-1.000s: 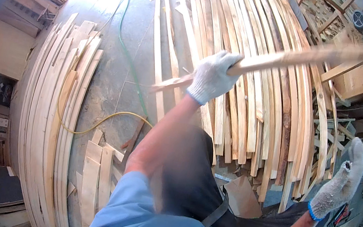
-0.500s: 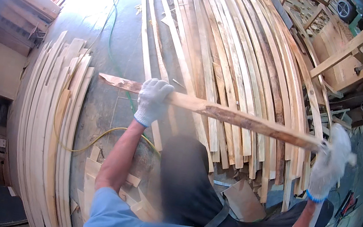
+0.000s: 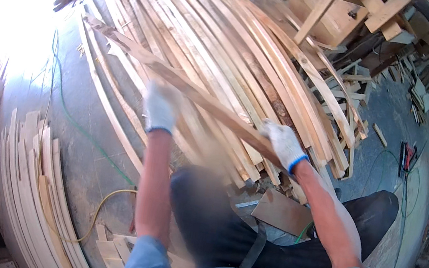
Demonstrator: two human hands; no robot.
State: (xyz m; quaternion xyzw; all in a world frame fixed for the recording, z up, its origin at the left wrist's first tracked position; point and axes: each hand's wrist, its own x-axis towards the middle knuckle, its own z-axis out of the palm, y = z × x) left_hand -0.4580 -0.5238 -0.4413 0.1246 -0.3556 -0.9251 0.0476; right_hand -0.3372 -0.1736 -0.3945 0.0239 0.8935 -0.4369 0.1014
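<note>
My right hand (image 3: 283,144), in a white knit glove with a blue cuff, is closed around the near end of a long wooden board (image 3: 207,106). The board slants away to the far left, over a wide spread of long wooden strips (image 3: 202,36) lying side by side. My left hand (image 3: 160,107), gloved the same way, is just below the board's middle. Motion smears its fingers, so whether it touches the board is unclear.
A stack of pale strips (image 3: 25,160) lies at the left. A green hose (image 3: 81,127) and a yellow hose (image 3: 96,216) cross the floor. Wood scraps (image 3: 353,88) and a wooden frame (image 3: 323,11) stand far right. Red-handled tools (image 3: 407,156) lie at the right.
The board has swung from nearly level to slanting far left. My right hand has moved left, nearer my body's middle; my left hand has shifted slightly left and lower. The view has turned right.
</note>
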